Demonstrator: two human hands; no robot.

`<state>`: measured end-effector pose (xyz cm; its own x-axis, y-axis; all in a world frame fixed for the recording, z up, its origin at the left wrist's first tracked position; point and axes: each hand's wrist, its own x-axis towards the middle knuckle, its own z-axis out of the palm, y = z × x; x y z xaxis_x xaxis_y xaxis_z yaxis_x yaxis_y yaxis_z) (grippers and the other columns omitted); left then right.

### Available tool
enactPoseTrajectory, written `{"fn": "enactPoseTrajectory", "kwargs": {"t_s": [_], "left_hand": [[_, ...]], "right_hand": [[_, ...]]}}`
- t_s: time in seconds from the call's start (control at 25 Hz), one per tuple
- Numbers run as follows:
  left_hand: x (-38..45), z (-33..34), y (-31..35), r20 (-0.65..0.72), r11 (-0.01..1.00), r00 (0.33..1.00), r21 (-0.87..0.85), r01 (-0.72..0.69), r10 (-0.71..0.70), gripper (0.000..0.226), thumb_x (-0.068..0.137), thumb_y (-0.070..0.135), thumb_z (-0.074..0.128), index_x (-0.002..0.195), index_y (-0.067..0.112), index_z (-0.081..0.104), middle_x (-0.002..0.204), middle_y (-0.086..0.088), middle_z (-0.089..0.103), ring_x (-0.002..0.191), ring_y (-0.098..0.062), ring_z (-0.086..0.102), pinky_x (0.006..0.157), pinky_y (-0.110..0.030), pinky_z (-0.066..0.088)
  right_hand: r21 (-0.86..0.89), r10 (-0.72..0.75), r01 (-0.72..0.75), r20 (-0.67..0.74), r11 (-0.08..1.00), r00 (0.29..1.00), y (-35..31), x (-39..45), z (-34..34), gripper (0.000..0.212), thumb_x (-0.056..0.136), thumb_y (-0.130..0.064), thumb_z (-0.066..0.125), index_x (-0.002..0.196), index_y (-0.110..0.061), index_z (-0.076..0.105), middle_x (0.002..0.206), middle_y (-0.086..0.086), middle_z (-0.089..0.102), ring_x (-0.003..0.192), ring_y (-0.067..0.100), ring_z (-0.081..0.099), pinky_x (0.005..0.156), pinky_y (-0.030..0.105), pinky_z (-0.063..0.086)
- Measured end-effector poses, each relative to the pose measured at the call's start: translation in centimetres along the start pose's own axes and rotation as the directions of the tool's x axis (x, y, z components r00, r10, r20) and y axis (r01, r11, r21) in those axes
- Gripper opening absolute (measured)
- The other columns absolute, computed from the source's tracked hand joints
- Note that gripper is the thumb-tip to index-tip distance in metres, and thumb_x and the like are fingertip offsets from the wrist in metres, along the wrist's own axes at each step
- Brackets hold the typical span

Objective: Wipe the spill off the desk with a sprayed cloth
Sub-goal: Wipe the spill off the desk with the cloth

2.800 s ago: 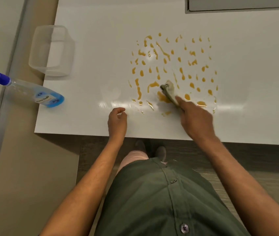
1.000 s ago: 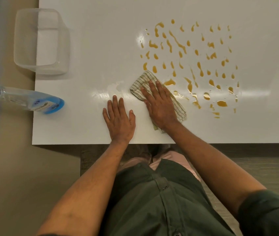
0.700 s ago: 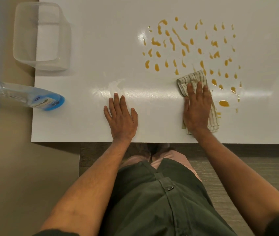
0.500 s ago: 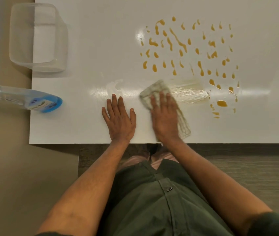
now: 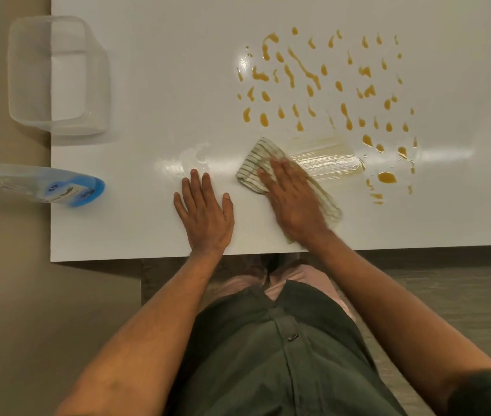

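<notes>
The right hand (image 5: 293, 202) lies palm-down on a striped cloth (image 5: 256, 165), fingers extended and close together, pressing the cloth flat against the white desk (image 5: 148, 85); the hand is slightly blurred. The cloth sits near the front edge of the desk, its striped corner showing past the fingertips to the left and another part trailing out to the right of the wrist. Just right of the cloth a pale, wet smear (image 5: 325, 159) streaks across the surface. Beyond and to the right of it, the spill (image 5: 322, 82) remains as many separate amber drops and short streaks scattered over the desk, with one larger drop (image 5: 386, 177) near the smear's right end. The left hand (image 5: 203, 211) rests flat on the desk just beside the cloth, apart from it, fingers straight and slightly spread, holding nothing. A spray bottle (image 5: 43, 186) with blue liquid lies on its side across the desk's left edge, and a clear plastic container (image 5: 58, 76) sits at the far left corner, overhanging the edge.
</notes>
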<state>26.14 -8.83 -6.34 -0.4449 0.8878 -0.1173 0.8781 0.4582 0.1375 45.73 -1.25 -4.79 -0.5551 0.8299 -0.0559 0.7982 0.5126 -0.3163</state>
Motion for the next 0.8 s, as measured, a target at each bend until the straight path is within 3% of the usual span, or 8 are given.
{"fn": "enactPoseTrajectory", "kwargs": {"t_s": [0.04, 0.12, 0.24, 0.36, 0.48, 0.6, 0.68, 0.8], "left_hand": [[0.0, 0.0, 0.0, -0.003, 1.0, 1.0, -0.003, 0.002, -0.002, 0.068, 0.106, 0.05, 0.023, 0.163, 0.012, 0.024, 0.174, -0.012, 0.017, 0.161, -0.034, 0.016, 0.129, -0.059, 0.016], [0.0, 0.2, 0.0, -0.01, 1.0, 1.0, 0.001, 0.005, -0.005, 0.069, 0.106, 0.051, 0.022, 0.162, 0.011, 0.025, 0.174, -0.013, 0.018, 0.16, -0.035, 0.017, 0.128, -0.059, 0.017], [0.0, 0.1, 0.1, 0.002, 1.0, 1.0, 0.016, 0.004, -0.004, 0.07, 0.107, 0.052, 0.023, 0.163, 0.011, 0.023, 0.174, -0.013, 0.016, 0.16, -0.035, 0.017, 0.128, -0.06, 0.017], [0.0, 0.0, 0.3, 0.017, 1.0, 1.0, 0.014, 0.0, 0.0, 0.07, 0.106, 0.052, 0.025, 0.163, 0.01, 0.023, 0.174, -0.014, 0.016, 0.16, -0.036, 0.017, 0.128, -0.061, 0.016], [0.1, 0.0, 0.2, 0.018, 1.0, 1.0, 0.005, -0.001, 0.001, 0.071, 0.105, 0.052, 0.028, 0.162, 0.01, 0.025, 0.173, -0.014, 0.018, 0.16, -0.036, 0.018, 0.128, -0.061, 0.016], [0.2, 0.0, 0.1, 0.014, 1.0, 1.0, 0.014, -0.006, 0.006, 0.071, 0.104, 0.054, 0.027, 0.161, 0.011, 0.025, 0.173, -0.014, 0.019, 0.16, -0.035, 0.018, 0.128, -0.061, 0.017], [0.2, 0.0, 0.1, 0.01, 1.0, 1.0, 0.017, -0.002, 0.002, 0.07, 0.105, 0.051, 0.027, 0.162, 0.01, 0.025, 0.173, -0.014, 0.019, 0.16, -0.036, 0.018, 0.128, -0.061, 0.017], [0.1, 0.0, 0.1, 0.02, 1.0, 1.0, 0.015, 0.002, -0.002, 0.07, 0.106, 0.052, 0.023, 0.163, 0.01, 0.023, 0.174, -0.014, 0.016, 0.161, -0.036, 0.016, 0.128, -0.061, 0.016]], "right_hand": [[-0.03, 0.041, -0.041, -0.015, 0.999, 0.999, 2.5, -0.8, -0.7, 0.057, 0.111, -0.013, 0.042, 0.166, -0.015, 0.029, 0.173, 0.019, 0.025, 0.163, 0.039, 0.019, 0.133, 0.052, 0.017], [-0.04, 0.266, -0.269, -0.083, 0.962, 0.961, 6.6, -1.1, -2.4, 0.057, 0.112, -0.014, 0.041, 0.167, -0.014, 0.026, 0.173, 0.021, 0.024, 0.162, 0.041, 0.019, 0.133, 0.054, 0.019], [0.061, 0.556, -0.554, -0.158, 0.83, 0.816, 6.8, -0.2, -3.1, 0.055, 0.114, -0.022, 0.033, 0.167, -0.012, 0.025, 0.175, 0.022, 0.018, 0.163, 0.041, 0.014, 0.133, 0.055, 0.015], [0.049, 0.46, -0.458, -0.139, 0.887, 0.877, -0.1, 0.8, -1.0, 0.057, 0.111, -0.009, 0.034, 0.167, -0.007, 0.022, 0.174, 0.026, 0.017, 0.163, 0.043, 0.015, 0.131, 0.057, 0.022], [0.033, 0.109, -0.108, -0.036, 0.994, 0.993, -6.2, 1.8, 1.3, 0.058, 0.111, -0.014, 0.039, 0.167, -0.008, 0.023, 0.174, 0.023, 0.021, 0.163, 0.039, 0.018, 0.133, 0.054, 0.02], [0.017, -0.132, 0.132, 0.024, 0.991, 0.991, -4.5, 3.1, 0.9, 0.056, 0.112, -0.019, 0.043, 0.166, -0.011, 0.03, 0.173, 0.021, 0.026, 0.162, 0.038, 0.022, 0.134, 0.052, 0.018], [-0.008, -0.017, 0.017, -0.013, 1.0, 1.0, -1.6, 3.6, 0.0, 0.059, 0.109, -0.011, 0.045, 0.166, -0.009, 0.029, 0.173, 0.02, 0.026, 0.163, 0.039, 0.02, 0.133, 0.053, 0.019], [-0.017, 0.367, -0.37, -0.087, 0.929, 0.926, 2.8, 2.0, -2.0, 0.059, 0.112, -0.016, 0.037, 0.169, -0.012, 0.02, 0.176, 0.018, 0.016, 0.165, 0.036, 0.011, 0.135, 0.051, 0.013]]}}
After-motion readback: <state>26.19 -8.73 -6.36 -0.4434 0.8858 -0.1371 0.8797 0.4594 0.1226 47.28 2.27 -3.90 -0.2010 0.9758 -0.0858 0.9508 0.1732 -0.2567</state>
